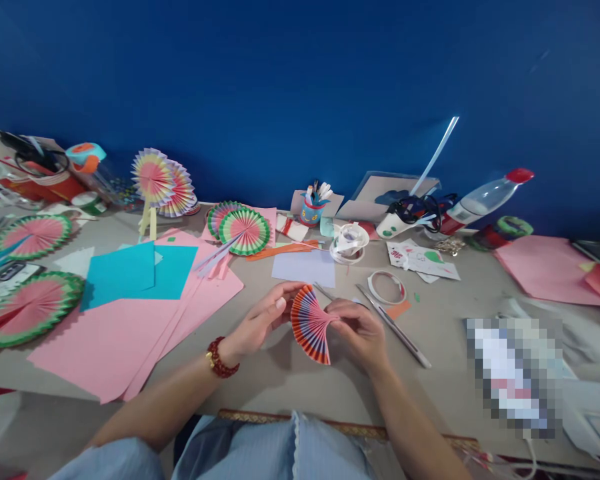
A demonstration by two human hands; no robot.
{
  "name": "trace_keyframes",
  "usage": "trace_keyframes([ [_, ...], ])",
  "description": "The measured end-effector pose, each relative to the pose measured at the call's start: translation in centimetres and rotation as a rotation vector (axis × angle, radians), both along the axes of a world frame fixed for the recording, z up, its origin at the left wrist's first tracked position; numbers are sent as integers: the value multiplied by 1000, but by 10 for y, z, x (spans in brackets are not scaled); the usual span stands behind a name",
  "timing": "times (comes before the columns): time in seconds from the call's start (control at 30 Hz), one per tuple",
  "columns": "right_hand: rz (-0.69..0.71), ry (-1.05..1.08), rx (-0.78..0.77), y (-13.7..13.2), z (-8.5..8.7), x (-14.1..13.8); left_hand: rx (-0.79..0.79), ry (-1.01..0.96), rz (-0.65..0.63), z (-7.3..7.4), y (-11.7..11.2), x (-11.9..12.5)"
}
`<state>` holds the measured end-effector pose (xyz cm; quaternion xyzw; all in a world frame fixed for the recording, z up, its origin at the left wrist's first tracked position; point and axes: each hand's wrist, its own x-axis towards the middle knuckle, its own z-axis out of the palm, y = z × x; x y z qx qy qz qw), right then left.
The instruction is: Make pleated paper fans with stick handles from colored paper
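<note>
A pleated paper fan (311,325), pink with orange and purple bands along its outer edge, is spread in a half-round between my hands above the table. My right hand (363,333) pinches its gathered narrow end. At the fan's upper left edge, the curled fingers of my left hand (260,320) hold it from behind, and the left thumb stands a little off the paper. Right of my hands lie scissors or a cutter with long metal blades (397,327), and a roll of tape (387,287) sits just behind. A lilac sheet (303,268) lies beyond the fan.
Pink sheets (105,340) and teal sheets (123,273) cover the left side. Finished round fans (245,231) stand or lie left and behind. A pen cup (311,212), white ribbon rolls (351,237) and a tilted plastic bottle (485,200) line the blue wall.
</note>
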<state>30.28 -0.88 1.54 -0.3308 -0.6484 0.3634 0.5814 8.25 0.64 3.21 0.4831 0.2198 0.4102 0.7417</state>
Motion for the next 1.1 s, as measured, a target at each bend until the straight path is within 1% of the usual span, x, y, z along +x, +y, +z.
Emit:
trace_keyframes([
  [0.07, -11, -36, 29, 0, -1, -1, 113, 74, 57, 1, 0, -1],
  [0.17, -14, -96, 78, 1, -3, -2, 414, 294, 184, 3, 1, -2],
  [0.2, -11, -110, 95, 1, -3, -3, 513, 364, 208, 4, 1, -3],
  [0.27, -7, -129, 115, 2, -3, -3, 661, 476, 215, 6, 1, -3],
  [0.37, -25, -170, 124, 2, -1, -4, 819, 617, 207, 8, -2, -2],
  [0.47, -22, -243, 148, 1, 0, -7, 968, 785, 240, 11, -5, 0],
  [0.57, 5, -288, 174, 0, 0, -10, 1032, 895, 230, 15, -8, 1],
  [0.67, 22, -299, 186, 0, -2, -13, 1019, 948, 205, 17, -8, 2],
  [0.8, 52, -344, 176, 0, -3, -13, 1002, 976, 245, 16, -7, 3],
  [0.87, 52, -430, 147, -1, -3, -11, 1022, 973, 256, 14, -7, 3],
  [0.97, 44, -652, 115, -2, -2, -8, 1074, 989, 238, 11, -7, 3],
  [1.1, 105, -916, 169, -3, 3, -7, 1131, 1035, 164, 11, -7, 2],
])
